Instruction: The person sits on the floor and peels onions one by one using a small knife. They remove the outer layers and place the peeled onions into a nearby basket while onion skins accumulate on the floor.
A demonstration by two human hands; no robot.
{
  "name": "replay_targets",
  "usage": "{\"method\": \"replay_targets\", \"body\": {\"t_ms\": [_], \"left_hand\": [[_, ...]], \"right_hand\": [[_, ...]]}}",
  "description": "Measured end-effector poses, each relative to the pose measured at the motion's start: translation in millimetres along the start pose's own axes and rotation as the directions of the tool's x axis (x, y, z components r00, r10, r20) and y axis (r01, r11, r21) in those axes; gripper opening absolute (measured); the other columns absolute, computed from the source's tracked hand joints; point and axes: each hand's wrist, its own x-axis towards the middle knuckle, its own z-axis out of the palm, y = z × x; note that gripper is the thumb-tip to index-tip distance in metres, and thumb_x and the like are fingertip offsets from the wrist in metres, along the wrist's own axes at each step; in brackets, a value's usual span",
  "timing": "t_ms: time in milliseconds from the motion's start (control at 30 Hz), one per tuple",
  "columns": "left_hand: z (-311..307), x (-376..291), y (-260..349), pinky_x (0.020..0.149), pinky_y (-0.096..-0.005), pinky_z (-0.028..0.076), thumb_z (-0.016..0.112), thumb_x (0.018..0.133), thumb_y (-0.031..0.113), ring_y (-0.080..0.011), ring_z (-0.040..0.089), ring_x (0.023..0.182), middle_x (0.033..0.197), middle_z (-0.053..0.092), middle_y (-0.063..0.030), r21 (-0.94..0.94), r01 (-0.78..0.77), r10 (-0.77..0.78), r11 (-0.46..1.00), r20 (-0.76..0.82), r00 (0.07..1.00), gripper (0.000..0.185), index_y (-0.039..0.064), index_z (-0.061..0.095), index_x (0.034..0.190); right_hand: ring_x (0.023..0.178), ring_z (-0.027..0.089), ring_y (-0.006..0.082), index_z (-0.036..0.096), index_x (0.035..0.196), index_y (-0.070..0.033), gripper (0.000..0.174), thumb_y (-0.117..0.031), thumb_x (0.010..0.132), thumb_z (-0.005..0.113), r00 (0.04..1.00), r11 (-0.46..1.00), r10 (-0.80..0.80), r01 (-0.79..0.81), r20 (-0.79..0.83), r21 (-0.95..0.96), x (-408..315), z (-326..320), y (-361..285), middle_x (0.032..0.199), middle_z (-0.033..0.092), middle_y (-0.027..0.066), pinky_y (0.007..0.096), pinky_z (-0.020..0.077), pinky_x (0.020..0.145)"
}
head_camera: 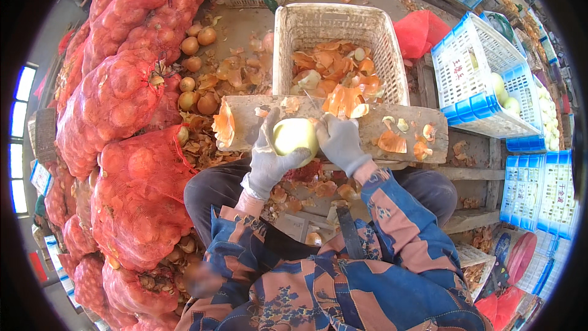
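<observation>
My left hand [271, 156], in a grey work glove, holds a large peeled onion [294, 140] over a worn wooden board [257, 122]. Close against the onion's right side is my right hand [341, 141], gloved too, with its fingers curled. A thin blade seems to show just above and between the hands, and its handle is hidden. Brown onion skin [345, 101] lies on the board beyond my right hand, with smaller scraps at the right end. Behind the board stands a dirty white plastic crate [399, 64] holding skins [328, 62] and pale onion pieces.
Red mesh sacks of onions [110, 96] are piled at the left. Loose unpeeled onions [206, 36] and skins lie on the floor beside them. At the right, a blue and white crate [473, 101] holds peeled onions [511, 105]. More crates [542, 193] and wooden slats [473, 220] lie below it.
</observation>
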Motion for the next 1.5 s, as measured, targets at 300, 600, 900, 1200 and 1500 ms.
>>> {"method": "replay_targets", "body": {"t_ms": [300,600,900,1200,1500], "left_hand": [[-11,12,-6,0.093,-0.0389,0.052,0.080,0.068,0.009,-0.0264,0.059,0.110,0.124,0.053,-0.0185,-0.315,0.123,-0.154,0.941,-0.075,0.985,0.102,0.002,0.018,0.149],[-11,9,2,0.097,-0.0456,0.050,0.058,0.086,0.052,-0.0327,0.055,0.120,0.137,0.047,-0.0196,-0.703,0.196,-0.219,0.683,0.059,0.974,0.080,0.004,0.033,0.144],[-6,8,15,0.103,-0.0633,0.039,0.055,0.084,0.062,-0.0419,0.048,0.124,0.140,0.045,-0.0204,-0.928,0.193,-0.150,0.319,0.151,0.977,0.080,0.008,0.040,0.141],[20,3,30,0.099,-0.0562,0.047,0.049,0.088,0.065,-0.0365,0.056,0.116,0.134,0.053,-0.0170,-0.930,0.250,-0.102,0.270,0.230,0.968,0.076,0.007,0.044,0.138],[44,-7,45,0.097,-0.0497,0.050,0.049,0.090,0.062,-0.0332,0.058,0.115,0.131,0.056,-0.0166,-0.933,0.246,-0.076,0.262,0.234,0.969,0.074,0.004,0.046,0.136]], "right_hand": [[0.063,0.066,0.0264,0.062,0.085,0.007,0.027,-0.021,0.084,0.061,0.896,0.699,0.417,-0.424,0.153,0.576,23,6,29,0.067,0.063,0.0161,0.0362,0.0533,0.058],[0.045,0.057,0.0206,0.057,0.096,0.003,0.022,-0.016,0.086,0.062,0.958,0.355,0.177,-0.278,0.228,0.893,22,-66,-44,0.075,0.059,0.0121,0.0307,0.0475,0.042],[0.072,0.065,0.0402,0.062,0.093,0.000,0.025,-0.024,0.085,0.060,0.974,0.972,0.108,-0.146,-0.201,-0.184,-22,-80,-6,0.078,0.066,0.0244,0.0459,0.0506,0.066],[0.060,0.062,0.0339,0.058,0.100,-0.003,0.020,-0.021,0.091,0.057,0.889,0.974,-0.224,0.186,-0.400,-0.132,-69,-61,-60,0.076,0.061,0.0174,0.0429,0.0491,0.052],[0.059,0.062,0.0305,0.059,0.108,-0.004,0.027,-0.024,0.091,0.058,0.807,0.956,-0.265,0.147,-0.528,-0.255,-34,-84,-73,0.076,0.060,0.0163,0.0415,0.0485,0.052]]}}
